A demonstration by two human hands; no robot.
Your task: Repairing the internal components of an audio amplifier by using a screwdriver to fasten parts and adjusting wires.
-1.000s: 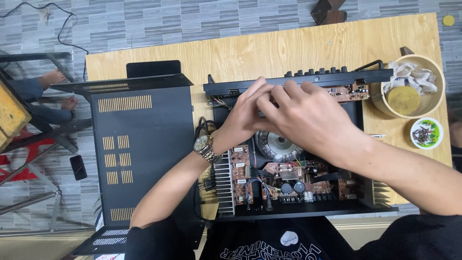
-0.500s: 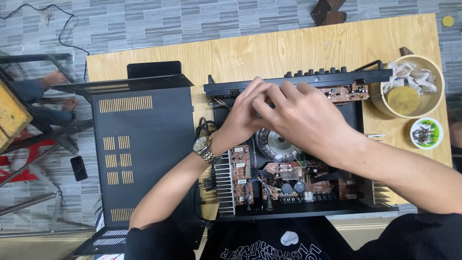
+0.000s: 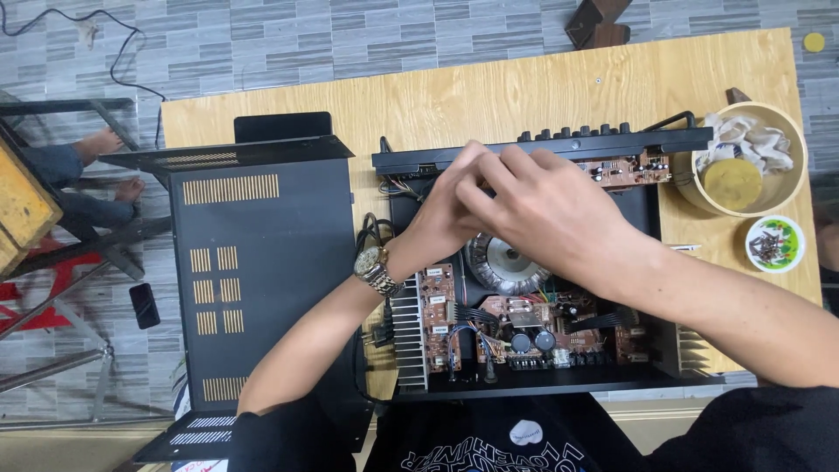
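Both hands met over the far inner part of the open amplifier chassis. The right hand lay on top, fingers bent and close together, covering the left hand's fingertips; the left hand, a metal wristwatch on its wrist, reached in beneath it. Whether either pinched anything could not be told. Just below the hands sat a round toroidal transformer, with circuit boards nearer the person. Left of the left forearm lay the black vented cover. Beyond the right forearm stood a bowl and a small dish on the wooden table.
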